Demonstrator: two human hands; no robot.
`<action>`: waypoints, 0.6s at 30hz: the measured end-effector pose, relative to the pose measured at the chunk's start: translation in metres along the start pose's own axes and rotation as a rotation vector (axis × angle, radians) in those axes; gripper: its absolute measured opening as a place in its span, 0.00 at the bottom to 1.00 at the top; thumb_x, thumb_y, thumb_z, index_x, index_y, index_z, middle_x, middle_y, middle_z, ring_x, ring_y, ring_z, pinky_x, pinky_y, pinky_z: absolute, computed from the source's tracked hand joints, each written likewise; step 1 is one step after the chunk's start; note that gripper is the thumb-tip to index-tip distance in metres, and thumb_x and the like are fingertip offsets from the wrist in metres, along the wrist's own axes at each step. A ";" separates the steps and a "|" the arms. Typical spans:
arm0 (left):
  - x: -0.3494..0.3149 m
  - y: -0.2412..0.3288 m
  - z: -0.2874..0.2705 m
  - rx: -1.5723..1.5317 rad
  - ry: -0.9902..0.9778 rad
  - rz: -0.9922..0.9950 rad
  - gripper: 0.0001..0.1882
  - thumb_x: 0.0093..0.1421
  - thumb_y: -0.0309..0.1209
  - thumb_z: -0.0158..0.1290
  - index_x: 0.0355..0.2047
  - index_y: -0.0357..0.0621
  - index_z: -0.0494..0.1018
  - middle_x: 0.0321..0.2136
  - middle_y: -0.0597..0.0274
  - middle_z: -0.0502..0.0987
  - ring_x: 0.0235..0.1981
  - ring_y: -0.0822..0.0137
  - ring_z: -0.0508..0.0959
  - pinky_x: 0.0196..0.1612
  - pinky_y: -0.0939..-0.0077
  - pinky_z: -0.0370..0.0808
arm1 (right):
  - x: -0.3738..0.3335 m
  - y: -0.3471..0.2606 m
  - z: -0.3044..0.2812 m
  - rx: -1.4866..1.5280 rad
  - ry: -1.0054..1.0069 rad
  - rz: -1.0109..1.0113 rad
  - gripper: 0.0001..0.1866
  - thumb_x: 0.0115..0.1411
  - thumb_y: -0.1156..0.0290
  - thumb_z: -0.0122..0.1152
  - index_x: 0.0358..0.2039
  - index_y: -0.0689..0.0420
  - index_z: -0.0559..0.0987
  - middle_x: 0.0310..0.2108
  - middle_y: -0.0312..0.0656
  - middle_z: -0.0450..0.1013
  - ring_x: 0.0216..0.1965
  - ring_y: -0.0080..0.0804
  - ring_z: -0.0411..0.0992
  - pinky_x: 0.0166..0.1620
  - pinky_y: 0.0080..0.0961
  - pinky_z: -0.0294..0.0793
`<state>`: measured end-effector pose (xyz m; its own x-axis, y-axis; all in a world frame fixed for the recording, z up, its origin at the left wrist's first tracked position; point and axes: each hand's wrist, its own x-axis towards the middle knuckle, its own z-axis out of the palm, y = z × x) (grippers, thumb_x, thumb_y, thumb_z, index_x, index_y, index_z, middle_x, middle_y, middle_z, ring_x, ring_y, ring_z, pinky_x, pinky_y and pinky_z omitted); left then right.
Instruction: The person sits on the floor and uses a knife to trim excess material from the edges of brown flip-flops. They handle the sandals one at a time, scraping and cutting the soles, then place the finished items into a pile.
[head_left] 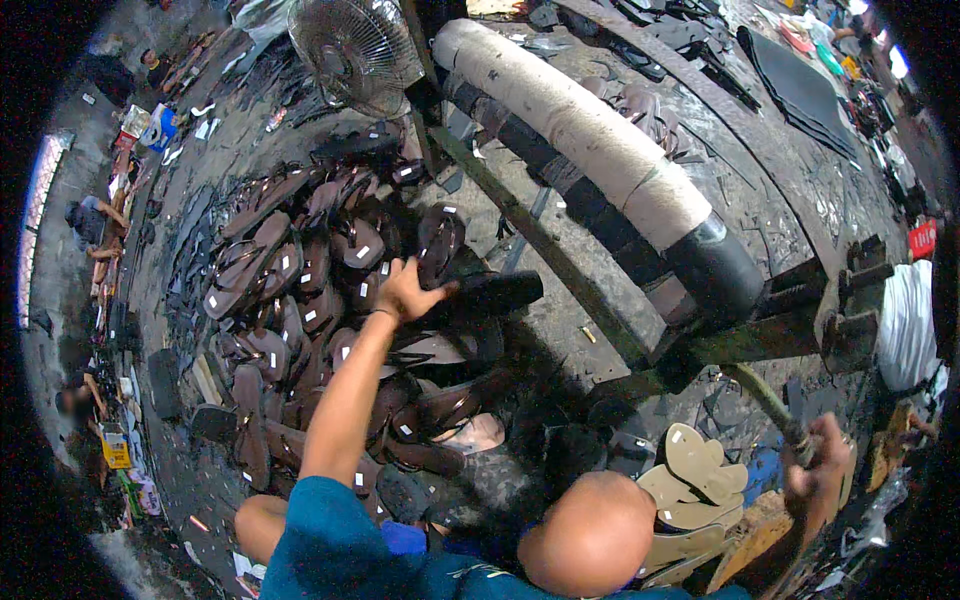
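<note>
My left hand (408, 293) reaches out over a heap of brown thong sandals (258, 262), thumb and fingers spread. Its thumb lies by the near end of a dark sandal (490, 293), seen edge-on. Just beyond the fingers is a brown sandal with a white label (441, 238). At the right, my right hand (820, 455), slightly blurred, is closed around the end of a wooden handle (768, 405). The handle's far end is hidden by the bench frame. Below that hand lie several beige soles (703, 465).
A metal bench frame (550, 248) crosses ahead, bearing a padded roll (590, 135) wrapped in white and black. A fan (355, 55) stands at the far left of it. Black sheets (797, 90) and scraps cover the far floor. My knee (590, 530) is close below.
</note>
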<state>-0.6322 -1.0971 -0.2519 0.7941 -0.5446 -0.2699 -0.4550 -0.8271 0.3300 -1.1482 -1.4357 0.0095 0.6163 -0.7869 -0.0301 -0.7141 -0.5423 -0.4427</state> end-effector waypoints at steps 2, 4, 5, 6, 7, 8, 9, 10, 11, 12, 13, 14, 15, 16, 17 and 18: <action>0.005 0.021 0.010 0.076 0.169 -0.161 0.47 0.43 0.62 0.66 0.54 0.41 0.66 0.41 0.37 0.75 0.51 0.40 0.74 0.51 0.57 0.73 | 0.015 -0.014 -0.008 -0.209 0.015 0.006 0.17 0.40 0.69 0.61 0.33 0.59 0.73 0.24 0.39 0.69 0.26 0.31 0.71 0.32 0.26 0.69; 0.006 0.018 0.011 -0.076 0.084 -0.214 0.50 0.40 0.56 0.70 0.55 0.40 0.60 0.41 0.36 0.75 0.51 0.39 0.74 0.50 0.55 0.73 | 0.021 -0.018 -0.003 -0.121 0.089 0.085 0.14 0.45 0.71 0.62 0.33 0.59 0.73 0.23 0.41 0.70 0.26 0.32 0.72 0.33 0.27 0.69; 0.004 0.015 0.011 -0.151 0.042 -0.244 0.53 0.38 0.53 0.72 0.56 0.39 0.57 0.40 0.36 0.76 0.51 0.38 0.74 0.50 0.55 0.73 | 0.023 -0.018 0.000 -0.076 0.124 0.121 0.12 0.47 0.71 0.62 0.33 0.59 0.73 0.23 0.42 0.70 0.26 0.33 0.72 0.33 0.28 0.69; -0.013 0.010 0.016 -0.263 0.197 -0.227 0.51 0.35 0.45 0.75 0.52 0.36 0.56 0.41 0.39 0.77 0.49 0.43 0.77 0.49 0.57 0.74 | 0.025 -0.016 0.003 -0.142 0.190 -0.050 0.08 0.56 0.70 0.62 0.33 0.58 0.73 0.22 0.43 0.72 0.25 0.32 0.71 0.33 0.28 0.69; -0.018 -0.017 0.023 -0.608 0.133 -0.202 0.43 0.40 0.38 0.73 0.50 0.35 0.59 0.38 0.48 0.78 0.43 0.55 0.78 0.46 0.64 0.74 | 0.028 -0.011 0.006 -0.123 0.227 -0.046 0.09 0.57 0.68 0.62 0.33 0.58 0.73 0.22 0.43 0.72 0.25 0.32 0.71 0.33 0.29 0.69; -0.027 -0.047 0.025 -0.945 0.075 -0.175 0.34 0.46 0.31 0.71 0.47 0.33 0.63 0.35 0.56 0.79 0.38 0.66 0.78 0.44 0.70 0.75 | 0.034 -0.004 0.009 -0.093 0.261 -0.050 0.11 0.59 0.65 0.62 0.33 0.58 0.73 0.22 0.43 0.73 0.25 0.32 0.71 0.32 0.29 0.68; -0.049 -0.023 0.015 -1.172 0.212 -0.238 0.23 0.53 0.24 0.65 0.47 0.33 0.69 0.35 0.59 0.80 0.36 0.69 0.78 0.44 0.73 0.75 | 0.035 0.001 0.012 -0.096 0.300 -0.019 0.12 0.60 0.63 0.62 0.33 0.57 0.72 0.22 0.43 0.73 0.25 0.32 0.71 0.32 0.29 0.68; -0.061 0.001 -0.001 -1.267 0.294 -0.337 0.19 0.58 0.24 0.61 0.49 0.35 0.72 0.38 0.61 0.80 0.39 0.70 0.78 0.45 0.75 0.74 | 0.041 0.001 0.014 -0.154 0.364 -0.134 0.13 0.61 0.60 0.62 0.33 0.56 0.72 0.22 0.43 0.73 0.25 0.35 0.71 0.31 0.32 0.68; -0.074 0.010 -0.025 -1.396 0.341 -0.235 0.16 0.61 0.25 0.58 0.49 0.35 0.74 0.43 0.60 0.79 0.43 0.70 0.77 0.49 0.75 0.74 | 0.053 0.015 0.014 -0.247 0.486 -0.182 0.13 0.62 0.59 0.62 0.33 0.56 0.73 0.22 0.43 0.73 0.23 0.38 0.70 0.30 0.35 0.68; -0.087 0.018 -0.044 -1.455 0.367 -0.216 0.16 0.62 0.25 0.57 0.50 0.34 0.74 0.44 0.60 0.78 0.45 0.70 0.77 0.51 0.74 0.73 | 0.071 0.029 0.020 -0.375 0.522 -0.142 0.12 0.63 0.60 0.60 0.33 0.55 0.72 0.24 0.44 0.75 0.24 0.40 0.72 0.30 0.37 0.69; -0.089 0.033 -0.059 -1.528 0.369 -0.187 0.16 0.63 0.25 0.56 0.51 0.34 0.74 0.46 0.60 0.78 0.47 0.70 0.77 0.53 0.74 0.73 | 0.088 0.026 0.019 -0.218 0.461 -0.076 0.13 0.64 0.60 0.58 0.38 0.57 0.75 0.29 0.48 0.76 0.28 0.42 0.75 0.32 0.38 0.71; -0.086 0.049 -0.076 -1.568 0.360 -0.155 0.16 0.63 0.25 0.55 0.51 0.34 0.73 0.46 0.61 0.78 0.47 0.70 0.77 0.54 0.73 0.72 | 0.114 0.067 0.029 -0.152 0.506 -0.100 0.23 0.62 0.59 0.60 0.51 0.61 0.74 0.39 0.51 0.77 0.41 0.47 0.75 0.50 0.35 0.69; -0.073 0.066 -0.090 -1.604 0.347 -0.125 0.17 0.64 0.26 0.55 0.52 0.34 0.73 0.47 0.61 0.78 0.47 0.69 0.77 0.56 0.73 0.71 | 0.142 0.114 0.052 -0.087 0.467 -0.050 0.22 0.61 0.59 0.60 0.50 0.61 0.75 0.39 0.52 0.77 0.41 0.46 0.74 0.50 0.35 0.70; -0.050 0.080 -0.098 -1.553 0.392 -0.075 0.18 0.64 0.27 0.56 0.53 0.34 0.73 0.47 0.61 0.78 0.47 0.69 0.77 0.55 0.73 0.72 | 0.163 0.168 0.091 -0.102 0.326 0.060 0.22 0.60 0.59 0.60 0.49 0.62 0.75 0.40 0.54 0.76 0.41 0.45 0.74 0.49 0.36 0.71; -0.024 0.098 -0.098 -1.514 0.418 -0.034 0.18 0.63 0.28 0.56 0.53 0.34 0.73 0.47 0.61 0.78 0.47 0.69 0.77 0.55 0.74 0.72 | 0.171 0.225 0.134 -0.167 0.152 0.204 0.22 0.59 0.59 0.60 0.47 0.63 0.76 0.40 0.55 0.76 0.40 0.44 0.74 0.48 0.36 0.72; -0.002 0.121 -0.099 -1.562 0.301 -0.002 0.19 0.63 0.29 0.57 0.53 0.35 0.73 0.47 0.61 0.78 0.48 0.69 0.76 0.55 0.73 0.72 | 0.154 0.268 0.180 -0.293 -0.104 0.349 0.22 0.58 0.60 0.61 0.46 0.63 0.77 0.41 0.57 0.76 0.40 0.44 0.74 0.47 0.36 0.74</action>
<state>-0.6486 -1.1821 -0.1224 0.9276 -0.3405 -0.1534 0.2388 0.2250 0.9447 -1.1850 -1.6487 -0.2754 0.3424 -0.9113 -0.2288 -0.9389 -0.3228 -0.1193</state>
